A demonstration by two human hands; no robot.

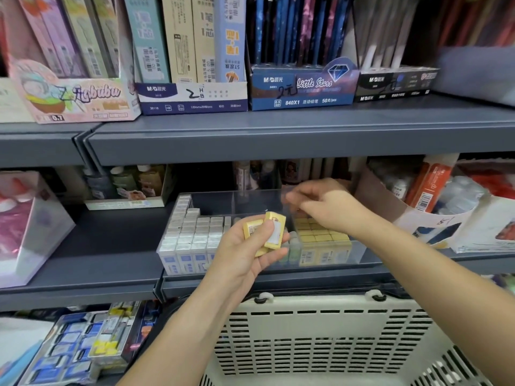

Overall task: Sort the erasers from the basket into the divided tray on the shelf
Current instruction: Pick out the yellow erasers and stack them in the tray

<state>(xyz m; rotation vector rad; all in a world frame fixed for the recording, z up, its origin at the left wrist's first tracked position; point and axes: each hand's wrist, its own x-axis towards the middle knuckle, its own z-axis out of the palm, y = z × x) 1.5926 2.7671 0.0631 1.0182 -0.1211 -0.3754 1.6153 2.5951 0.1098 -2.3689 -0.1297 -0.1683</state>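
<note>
Sorting: we catch the job partway through at a shop shelf (pixel 111 240), where the clear divided tray (pixel 217 204) is well stocked.
Done: white erasers (pixel 192 232) stand in rows in the tray's left compartment, and yellow erasers (pixel 320 232) fill the front of the right one.
Left to do: the back of the left compartment is bare. The middle of the tray is largely hidden behind a hand, so we cannot say how full it is. By our reckoning the sorting is well along but not finished.
Basket: the cream basket (pixel 320 330) sits just below the shelf edge, nearest to us. Its inside is barely in shot, so we cannot count what waits there.
Left grip (pixel 245 249): palm up just in front of the tray, with fingers and thumb curled round a yellow pair (pixel 264 232) of erasers, one leaning on the other. Both are held clear of the tray and not yet placed.
Right grip (pixel 323 207): reaching over the yellow compartment with the fingers bent. The fingertips are blurred, and we cannot tell whether they pinch an eraser or nothing at all.
Next: we judge the yellow pair belongs with its like on the right, set upright to match the rows.
</note>
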